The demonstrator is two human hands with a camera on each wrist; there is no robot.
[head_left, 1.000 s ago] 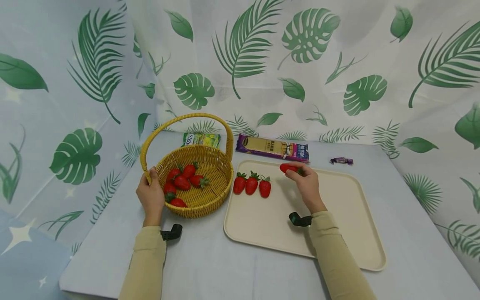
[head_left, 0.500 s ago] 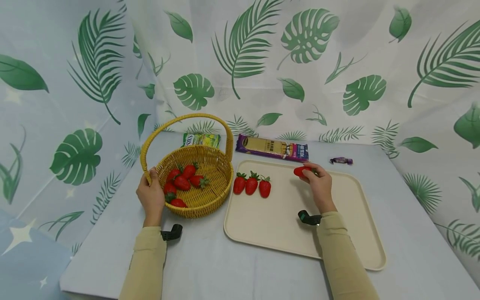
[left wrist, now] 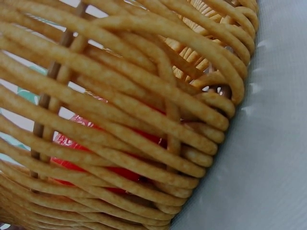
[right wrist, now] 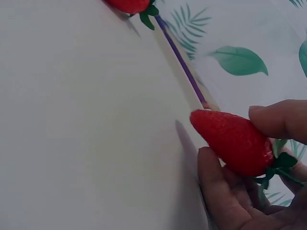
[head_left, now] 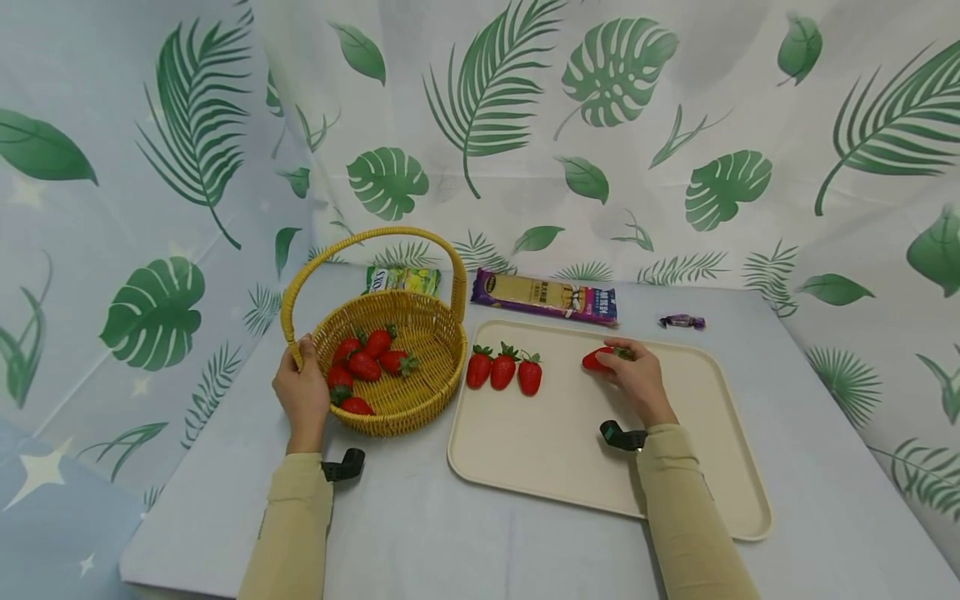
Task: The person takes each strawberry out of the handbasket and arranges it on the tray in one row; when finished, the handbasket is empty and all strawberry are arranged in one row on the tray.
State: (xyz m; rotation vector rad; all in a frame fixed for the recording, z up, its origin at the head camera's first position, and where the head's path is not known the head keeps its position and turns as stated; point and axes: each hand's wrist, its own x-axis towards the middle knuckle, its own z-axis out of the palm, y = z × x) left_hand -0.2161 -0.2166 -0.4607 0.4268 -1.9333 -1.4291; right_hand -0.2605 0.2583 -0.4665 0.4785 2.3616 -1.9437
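Note:
My left hand (head_left: 302,392) grips the left rim of a yellow wicker basket (head_left: 420,408), near the foot of its tall handle. Several strawberries (head_left: 365,366) lie in the basket, mostly on its left side; red shows through the weave (left wrist: 144,96) in the left wrist view. Over a cream tray (head_left: 540,458), my right hand (head_left: 641,379) pinches a strawberry (right wrist: 235,141) between thumb and fingers, its tip pointing left and its green leaves toward the palm. Three strawberries (head_left: 503,368) stand in a row at the tray's left end, leaves toward the back.
Behind the tray lies a long purple packet (head_left: 546,297). A green packet (head_left: 402,281) sits behind the basket, and a small purple wrapped candy (head_left: 682,322) lies at the back right. A leaf-patterned cloth (head_left: 517,192) hangs beyond the table.
My right hand has moved to the right with the strawberry, then down closer to the tray. My left hand and the basket have stayed in place.

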